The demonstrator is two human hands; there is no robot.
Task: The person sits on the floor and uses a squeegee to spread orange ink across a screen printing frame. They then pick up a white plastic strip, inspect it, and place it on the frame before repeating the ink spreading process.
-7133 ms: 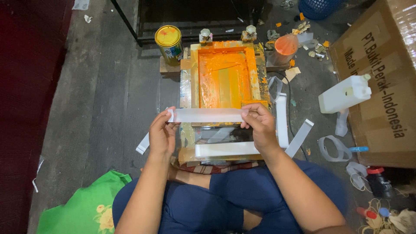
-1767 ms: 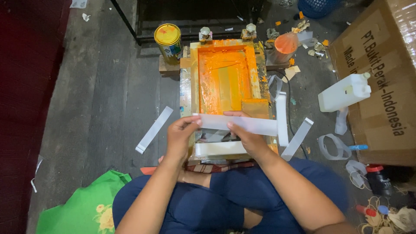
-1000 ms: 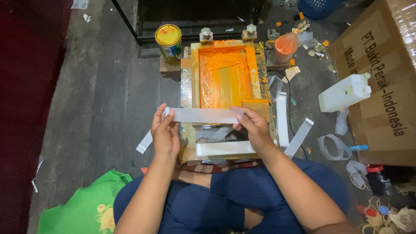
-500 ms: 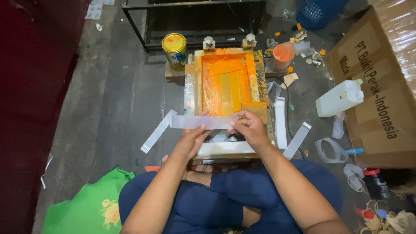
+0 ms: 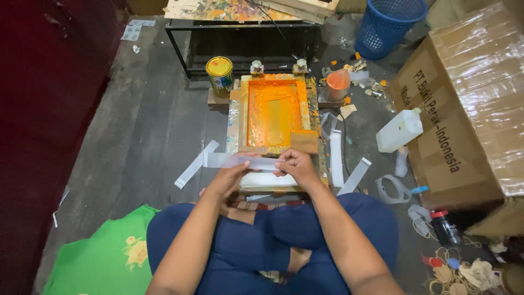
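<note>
I sit cross-legged on the floor before a wooden screen-printing frame (image 5: 240,112) filled with orange ink. My left hand (image 5: 232,177) and my right hand (image 5: 295,164) together hold a long white strip (image 5: 224,160) level, just in front of the frame's near edge. The strip sticks out to the left past my left hand. Under my hands lies a stack of white strips (image 5: 267,180) on a small wooden board.
A yellow paint can (image 5: 219,74) stands left of the frame and an orange cup (image 5: 338,84) right of it. Loose white strips (image 5: 195,164) lie on the floor. A white jug (image 5: 399,130), a cardboard box (image 5: 469,109), a blue basket (image 5: 388,24) and a green cloth (image 5: 103,257) surround me.
My hands have slid together along the strip, which now sticks out to the left. The camera has tilted up, showing more of the floor beyond the frame.
</note>
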